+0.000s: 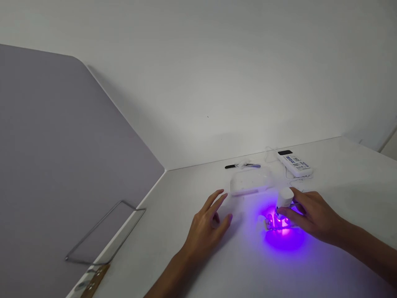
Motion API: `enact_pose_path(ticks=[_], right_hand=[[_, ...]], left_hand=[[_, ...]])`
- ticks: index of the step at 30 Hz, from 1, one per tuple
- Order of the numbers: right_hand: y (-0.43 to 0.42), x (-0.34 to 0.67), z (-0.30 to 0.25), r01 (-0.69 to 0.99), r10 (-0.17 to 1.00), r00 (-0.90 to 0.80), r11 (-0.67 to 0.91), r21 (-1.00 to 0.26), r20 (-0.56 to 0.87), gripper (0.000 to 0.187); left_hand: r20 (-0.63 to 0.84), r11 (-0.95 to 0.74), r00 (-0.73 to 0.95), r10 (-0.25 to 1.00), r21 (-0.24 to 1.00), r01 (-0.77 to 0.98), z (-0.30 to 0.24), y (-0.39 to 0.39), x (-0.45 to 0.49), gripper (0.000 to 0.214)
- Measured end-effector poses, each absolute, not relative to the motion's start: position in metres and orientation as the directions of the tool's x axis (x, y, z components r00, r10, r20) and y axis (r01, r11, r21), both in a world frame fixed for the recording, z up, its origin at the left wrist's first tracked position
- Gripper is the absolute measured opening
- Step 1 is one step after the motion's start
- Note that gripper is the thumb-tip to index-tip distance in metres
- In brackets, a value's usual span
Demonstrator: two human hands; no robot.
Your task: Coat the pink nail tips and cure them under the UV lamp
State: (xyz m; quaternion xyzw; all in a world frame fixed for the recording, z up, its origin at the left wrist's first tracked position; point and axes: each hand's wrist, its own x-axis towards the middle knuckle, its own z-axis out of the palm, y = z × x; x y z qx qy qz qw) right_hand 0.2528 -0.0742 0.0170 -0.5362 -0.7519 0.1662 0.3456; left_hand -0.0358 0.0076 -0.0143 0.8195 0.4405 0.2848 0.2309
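Note:
My right hand (pixel 313 215) is wrapped round a small white lamp (pixel 284 200) that throws violet light down onto the white table (pixel 235 256). Under the lamp lie several small nail tips (pixel 273 221), glowing pink in the light. My left hand (pixel 209 225) rests on the table to the left of the glow, fingers stretched out and apart, holding nothing. It lies just in front of a clear plastic box (pixel 251 182).
Behind the box lie a black-tipped nail file (pixel 243 166) and a white power bank (pixel 294 163) with a thin white cable. A grey partition panel (pixel 62 157) with a wire bracket (pixel 102 236) stands along the table's left edge. A white wall rises behind.

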Motion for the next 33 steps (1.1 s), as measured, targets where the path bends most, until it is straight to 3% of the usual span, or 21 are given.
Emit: enact_pose_path(ticks=[11, 18, 33], right_hand=[[-0.074, 0.2534, 0.0183, 0.706, 0.913, -0.189, 0.382, -0.596, 0.362, 0.039], [-0.0733, 0.2526, 0.018, 0.7, 0.908, -0.195, 0.393, -0.596, 0.37, 0.041], [-0.0738, 0.2526, 0.0162, 0.696, 0.902, -0.194, 0.403, -0.594, 0.385, 0.04]], left_hand=[[0.247, -0.538, 0.491, 0.835, 0.546, 0.641, -0.015, 0.009, -0.0356, 0.043], [0.313, -0.576, 0.486, 0.816, 0.516, 0.635, -0.017, 0.0107, -0.0368, 0.04], [0.337, -0.596, 0.493, 0.802, 0.49, 0.636, -0.0177, 0.0085, -0.0357, 0.038]])
